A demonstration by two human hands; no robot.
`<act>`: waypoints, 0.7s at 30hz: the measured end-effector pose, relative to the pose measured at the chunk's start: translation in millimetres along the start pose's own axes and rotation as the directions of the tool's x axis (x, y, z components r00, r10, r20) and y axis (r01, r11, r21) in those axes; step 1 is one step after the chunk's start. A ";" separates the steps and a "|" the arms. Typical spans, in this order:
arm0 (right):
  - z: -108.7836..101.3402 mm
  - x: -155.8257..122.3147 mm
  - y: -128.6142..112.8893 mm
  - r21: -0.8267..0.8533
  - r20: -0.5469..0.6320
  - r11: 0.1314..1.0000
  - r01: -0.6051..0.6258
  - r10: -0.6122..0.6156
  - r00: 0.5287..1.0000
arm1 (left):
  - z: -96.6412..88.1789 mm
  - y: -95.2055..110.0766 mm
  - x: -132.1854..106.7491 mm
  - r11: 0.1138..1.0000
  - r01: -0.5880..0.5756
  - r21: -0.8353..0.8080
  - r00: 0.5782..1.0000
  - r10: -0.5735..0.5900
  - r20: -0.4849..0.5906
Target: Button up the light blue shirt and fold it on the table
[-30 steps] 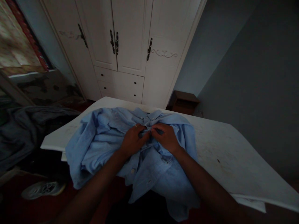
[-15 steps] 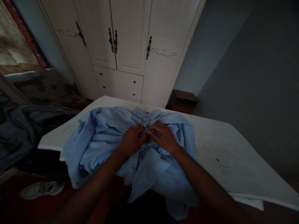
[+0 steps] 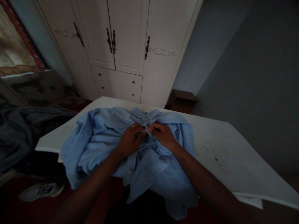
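Note:
A light blue button-up shirt [image 3: 98,146] lies spread on a white table [image 3: 215,140], its collar at the far side and its lower hem hanging over the near edge. My left hand [image 3: 132,138] pinches the front placket a little below the collar. Close beside it, my right hand [image 3: 162,133] grips the other front edge, thumb and fingers pressed on the cloth. The fingertips nearly meet, and any button between them is hidden. Lower down, the two front edges hang apart, with a button and buttonholes showing.
A white wardrobe [image 3: 126,37] with dark handles stands behind the table. To its right is a small brown cabinet [image 3: 183,99]. Dark grey cloth [image 3: 30,127] is heaped at the left, and a shoe [image 3: 42,190] lies on the red floor.
My right thumb has shifted on the cloth, and the fingers of both hands have moved slightly at the placket. The shirt lies almost as before; the view has shifted a little.

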State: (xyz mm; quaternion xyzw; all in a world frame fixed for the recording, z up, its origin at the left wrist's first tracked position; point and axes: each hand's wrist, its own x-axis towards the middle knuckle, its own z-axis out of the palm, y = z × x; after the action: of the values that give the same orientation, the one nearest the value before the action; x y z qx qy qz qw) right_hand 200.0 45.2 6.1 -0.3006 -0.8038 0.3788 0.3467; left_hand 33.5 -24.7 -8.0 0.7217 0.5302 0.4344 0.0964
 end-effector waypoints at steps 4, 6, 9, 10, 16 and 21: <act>0.3 1.1 4.0 0.180 0.063 0.981 -0.076 0.066 0.996 | -0.7 -0.1 0.6 0.999 -0.003 -0.053 1.000 0.002 -0.016; 0.5 1.3 5.6 0.221 0.075 0.972 -0.079 0.064 0.995 | 0.2 -0.8 0.1 0.998 0.007 -0.055 0.999 -0.010 -0.044; 0.5 1.1 6.6 0.245 0.081 0.966 -0.085 0.067 0.994 | 1.9 -0.7 -0.8 0.999 0.041 -0.031 0.996 -0.043 -0.083; 0.4 0.8 6.5 0.249 0.079 0.965 -0.086 0.069 0.995 | 2.4 -0.3 -1.1 0.999 0.051 -0.016 0.994 -0.052 -0.092; -0.5 -0.8 5.9 0.257 0.070 0.962 -0.094 0.079 0.994 | 2.6 2.0 -2.2 0.997 0.068 0.046 0.993 -0.063 -0.095; 1.4 -0.5 9.4 0.202 0.066 0.974 -0.105 0.093 0.993 | -1.9 0.0 -0.7 0.997 0.069 -0.044 0.998 -0.069 -0.006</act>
State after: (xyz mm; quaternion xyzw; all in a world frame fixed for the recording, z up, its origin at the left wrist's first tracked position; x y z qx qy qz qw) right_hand 201.3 49.2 -2.4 -0.2923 -0.7539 0.4845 0.3339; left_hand 32.0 -25.9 -7.2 0.6990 0.5457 0.4448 0.1252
